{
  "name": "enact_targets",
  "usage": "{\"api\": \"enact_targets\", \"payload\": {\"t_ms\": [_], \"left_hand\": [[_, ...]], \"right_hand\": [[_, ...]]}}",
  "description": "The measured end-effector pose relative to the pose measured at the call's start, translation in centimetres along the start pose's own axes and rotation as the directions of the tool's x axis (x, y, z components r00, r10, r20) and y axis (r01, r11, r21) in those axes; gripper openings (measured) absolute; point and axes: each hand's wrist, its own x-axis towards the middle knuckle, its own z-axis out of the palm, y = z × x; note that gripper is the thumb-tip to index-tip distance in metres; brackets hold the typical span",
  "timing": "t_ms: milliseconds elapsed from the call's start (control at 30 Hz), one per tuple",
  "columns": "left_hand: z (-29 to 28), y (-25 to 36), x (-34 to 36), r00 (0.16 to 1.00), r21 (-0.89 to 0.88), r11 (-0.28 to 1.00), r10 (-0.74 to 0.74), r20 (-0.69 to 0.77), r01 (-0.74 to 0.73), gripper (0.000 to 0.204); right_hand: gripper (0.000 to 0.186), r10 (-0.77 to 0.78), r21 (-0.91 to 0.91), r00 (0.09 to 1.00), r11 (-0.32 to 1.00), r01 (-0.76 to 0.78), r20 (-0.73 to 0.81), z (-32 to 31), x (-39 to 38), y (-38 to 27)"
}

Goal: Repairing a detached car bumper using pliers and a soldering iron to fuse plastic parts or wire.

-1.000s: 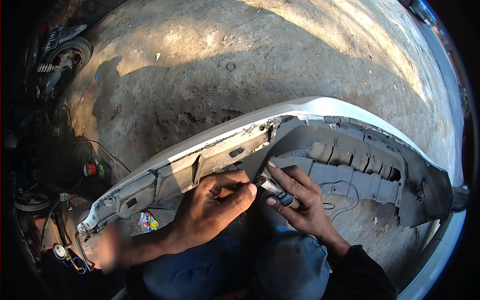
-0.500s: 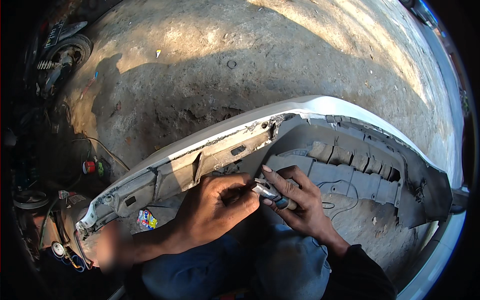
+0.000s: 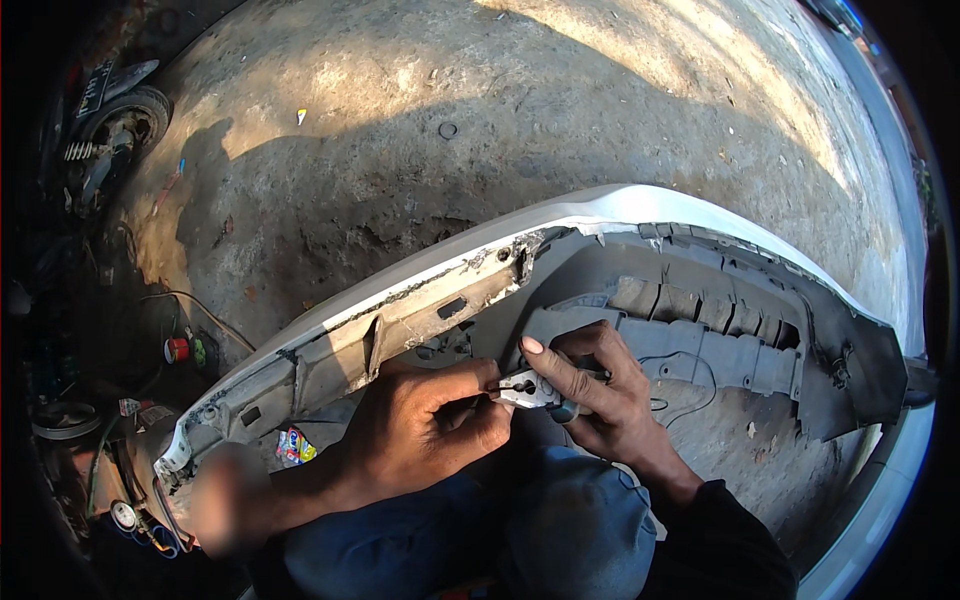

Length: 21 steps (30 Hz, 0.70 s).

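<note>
My right hand point(image 3: 612, 400) is closed around a pair of pliers point(image 3: 524, 390), whose metal head points left and shows notches between its jaws. A bit of teal handle shows under my fingers. My left hand point(image 3: 425, 425) meets the pliers' jaws, thumb and forefinger pinched on a small, thin dark piece that I cannot make out. Both hands are above my knees, over the inner side of a white car bumper point(image 3: 590, 207). Along the bumper's worn inner edge run ribs, slots and dark smears. A grey slatted plastic section point(image 3: 690, 350) lies inside its right half.
A thin black wire point(image 3: 715, 385) loops by the grey section. On the left are a motorbike wheel point(image 3: 125, 120), a red can point(image 3: 176, 349), a pressure gauge point(image 3: 123, 515) and a hose point(image 3: 210, 313). A colourful packet point(image 3: 295, 447) lies beside my left forearm. The floor point(image 3: 380, 150) is rough concrete.
The pliers have turned so that the notched side of their head shows, and their jaws now meet the piece at my left fingertips. The whole view has shifted slightly.
</note>
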Motion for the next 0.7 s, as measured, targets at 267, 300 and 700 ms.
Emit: {"api": "enact_targets", "payload": {"t_ms": [267, 300, 700], "left_hand": [[-0.23, 0.39, 0.23, 1.000, 0.057, 0.998, 0.028, -0.012, -0.028, 0.015], [-0.22, 0.41, 0.22, 1.000, 0.057, 0.998, 0.028, -0.013, -0.027, 0.015], [-0.42, 0.63, 0.10, 1.000, 0.083, 0.996, -0.028, 0.012, 0.026, 0.018]], "right_hand": [[0.089, -0.005, -0.012, 1.000, 1.000, 0.005, -0.011, -0.01, 0.28, -0.21], [0.089, -0.003, -0.016, 1.000, 1.000, 0.003, -0.020, 0.05, 0.28, -0.19], [0.091, 0.044, 0.026, 0.999, 0.999, -0.044, -0.010, 0.78, -0.21, 0.03]]}}
